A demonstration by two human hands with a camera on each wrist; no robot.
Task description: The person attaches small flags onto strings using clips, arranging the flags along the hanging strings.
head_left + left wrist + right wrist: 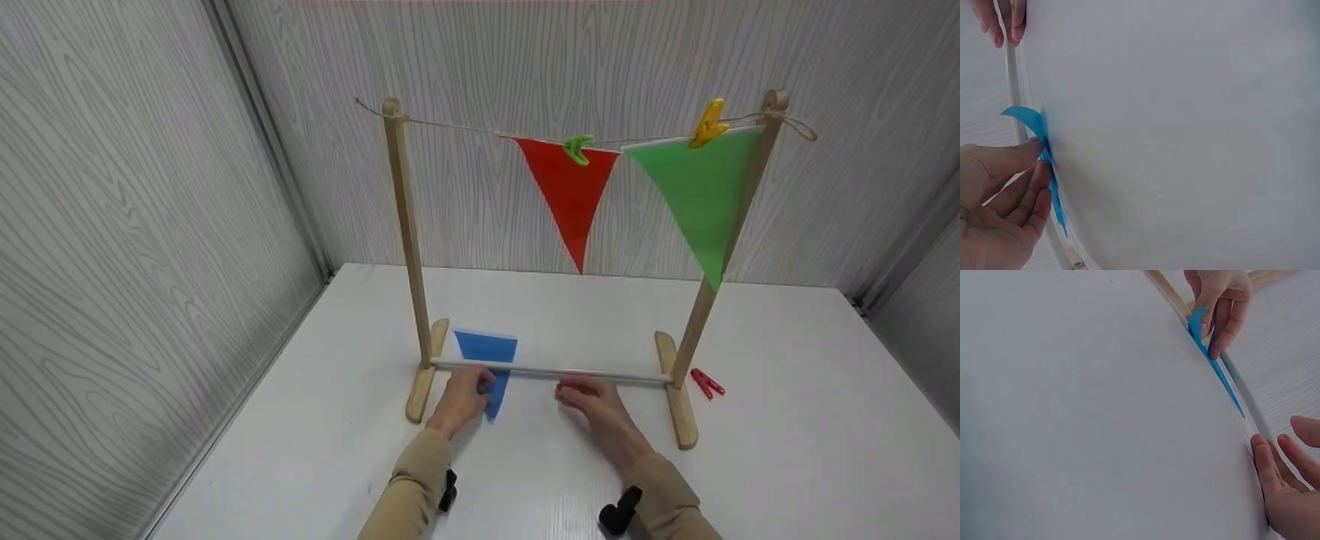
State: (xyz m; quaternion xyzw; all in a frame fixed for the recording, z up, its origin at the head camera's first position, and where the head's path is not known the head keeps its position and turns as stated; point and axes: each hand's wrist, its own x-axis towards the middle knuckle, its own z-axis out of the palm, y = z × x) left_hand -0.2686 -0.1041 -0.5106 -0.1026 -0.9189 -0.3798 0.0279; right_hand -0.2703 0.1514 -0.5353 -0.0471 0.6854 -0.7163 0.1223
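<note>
A blue triangular pennant [486, 346] lies at the white bottom rod [570, 373] of a wooden stand, its wide edge beyond the rod. My left hand [463, 401] pinches it between thumb and fingers. In the left wrist view the pennant [1028, 117] curls up by the thumb of that hand [1005, 197]. My right hand [596, 409] is near the rod, right of the pennant. Its fingers [1266, 464] are spread and loosely bent, with nothing seen between them. Above hang a red pennant [572, 187] with a green clip [577, 150] and a green pennant [701, 187] with a yellow clip [708, 124].
The string [457, 127] runs between the left post [406, 225] and right post [750, 195]. A red clothespin [706, 382] lies beside the right foot [681, 416] on the white table [795, 450]. Grey wood-grain walls [345, 187] stand behind and at the sides.
</note>
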